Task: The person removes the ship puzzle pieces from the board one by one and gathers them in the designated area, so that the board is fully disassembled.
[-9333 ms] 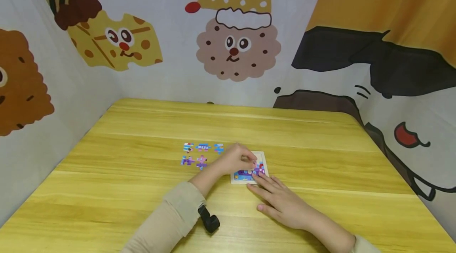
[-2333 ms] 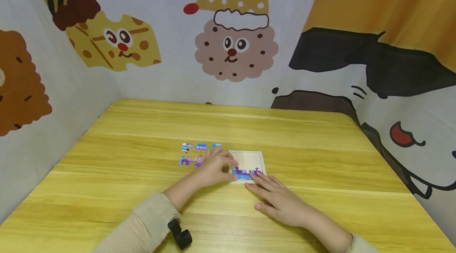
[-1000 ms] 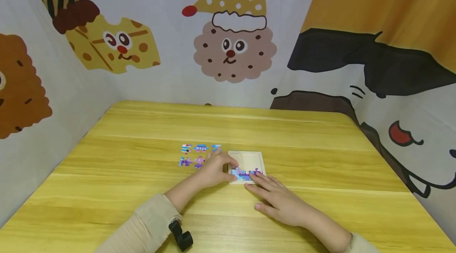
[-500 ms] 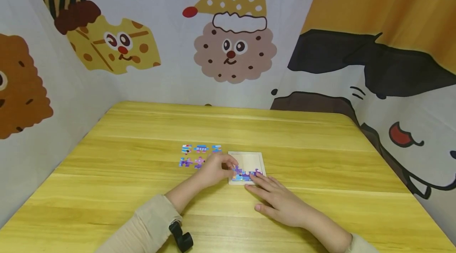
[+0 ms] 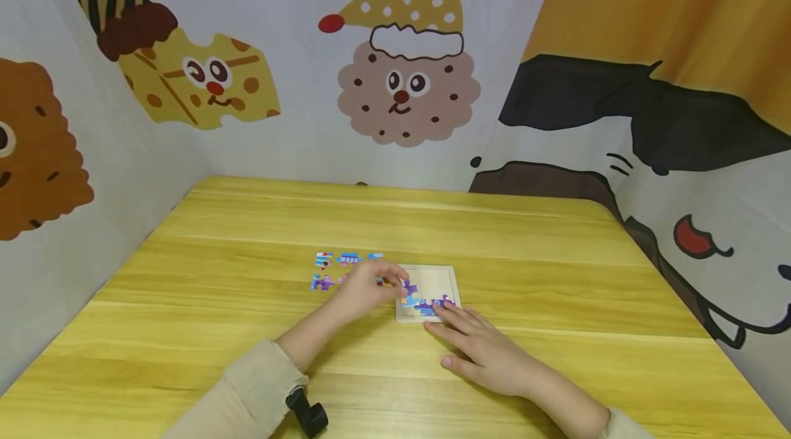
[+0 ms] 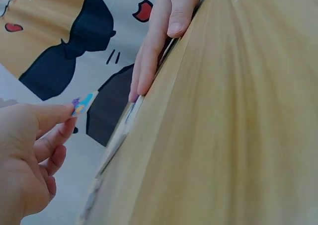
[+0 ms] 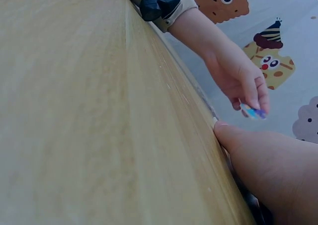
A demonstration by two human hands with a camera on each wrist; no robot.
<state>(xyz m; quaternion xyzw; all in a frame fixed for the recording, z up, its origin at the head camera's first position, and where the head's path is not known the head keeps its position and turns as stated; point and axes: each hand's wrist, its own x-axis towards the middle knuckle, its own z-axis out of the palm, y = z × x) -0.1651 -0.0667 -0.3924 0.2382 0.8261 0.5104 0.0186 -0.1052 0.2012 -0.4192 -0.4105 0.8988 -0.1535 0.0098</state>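
Yellow wood fills the scene, a broad table (image 5: 247, 301) with a small pale tray (image 5: 440, 275) sitting near its middle. Over the tray's left edge the left hand (image 5: 364, 288) is up off the board, thumb and forefinger pinching a puzzle piece (image 6: 83, 103), blue and purple with a dab of yellow, held on edge in the air; the other fingers curl loosely beneath. From the right wrist view that same piece (image 7: 254, 112) hangs at the fingertips, clear of the table. Down in the tray, a strip of fitted pieces (image 5: 429, 304) runs along the near side, blue and purple, while the far part of the tray shows bare wood. The right hand (image 5: 485, 353) lies flat on the table just in front of the tray, fingers straight and spread, fingertips (image 5: 440, 315) touching the tray's near rim, gripping nothing. The left wrist view confirms it: long straight fingers (image 6: 149, 61) lying against the frame's edge. To the left of the tray, loose pieces (image 5: 336, 268) lie in two short rows on the table, partly hidden behind the left hand. A beige sleeve (image 5: 247, 391) covers the left forearm, with a black clip (image 5: 305, 415) at the wrist. Cartoon cookie drapes (image 5: 404, 82) wall in the table on three sides.
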